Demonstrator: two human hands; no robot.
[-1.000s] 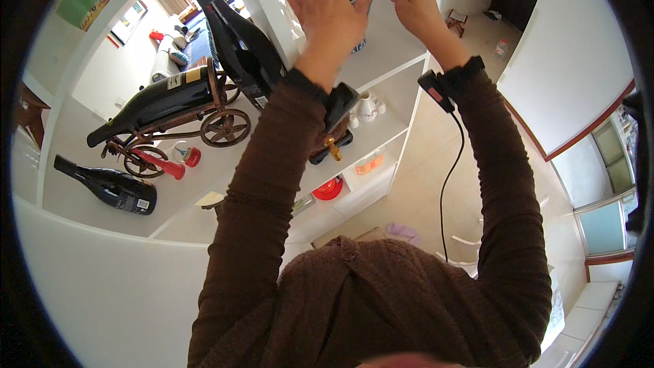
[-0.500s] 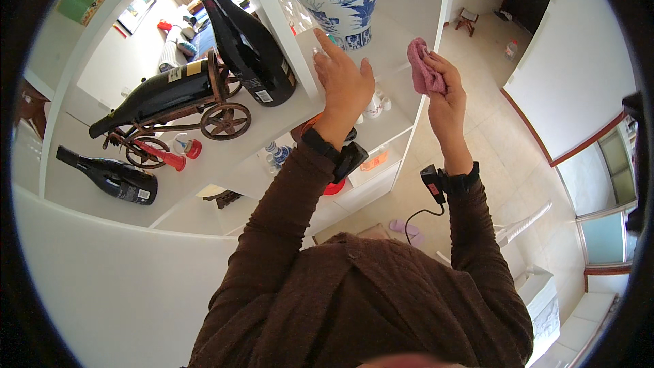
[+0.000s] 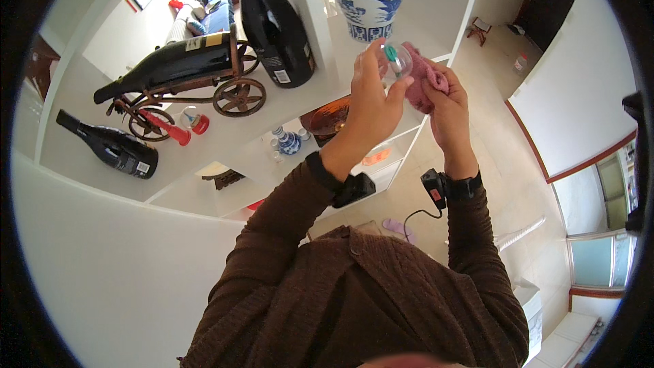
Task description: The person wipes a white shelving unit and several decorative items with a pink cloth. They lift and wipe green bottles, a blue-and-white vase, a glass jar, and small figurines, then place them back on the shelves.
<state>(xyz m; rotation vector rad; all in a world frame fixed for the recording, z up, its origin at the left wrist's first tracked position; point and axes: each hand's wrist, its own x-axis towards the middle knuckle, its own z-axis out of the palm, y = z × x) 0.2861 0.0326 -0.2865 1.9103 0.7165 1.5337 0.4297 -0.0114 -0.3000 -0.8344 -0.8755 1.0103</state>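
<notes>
The left hand (image 3: 371, 99) is holding up a small clear glass globe (image 3: 395, 60) with a green piece inside, its fingers curled shut around it, in front of the white shelf (image 3: 320, 88); the right hand (image 3: 446, 105) is pressing a bunched pink cloth (image 3: 422, 82) against it, fingers closed on the fabric; the globe is looking light, smooth, slippery and breakable, so cradling it from below seems safest.

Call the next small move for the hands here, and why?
Probably rub the cloth over the small clear globe. The left hand holds the globe up by its fingertips in front of the shelf, and the right hand presses the pink cloth against its side, so wiping looks under way.
</notes>
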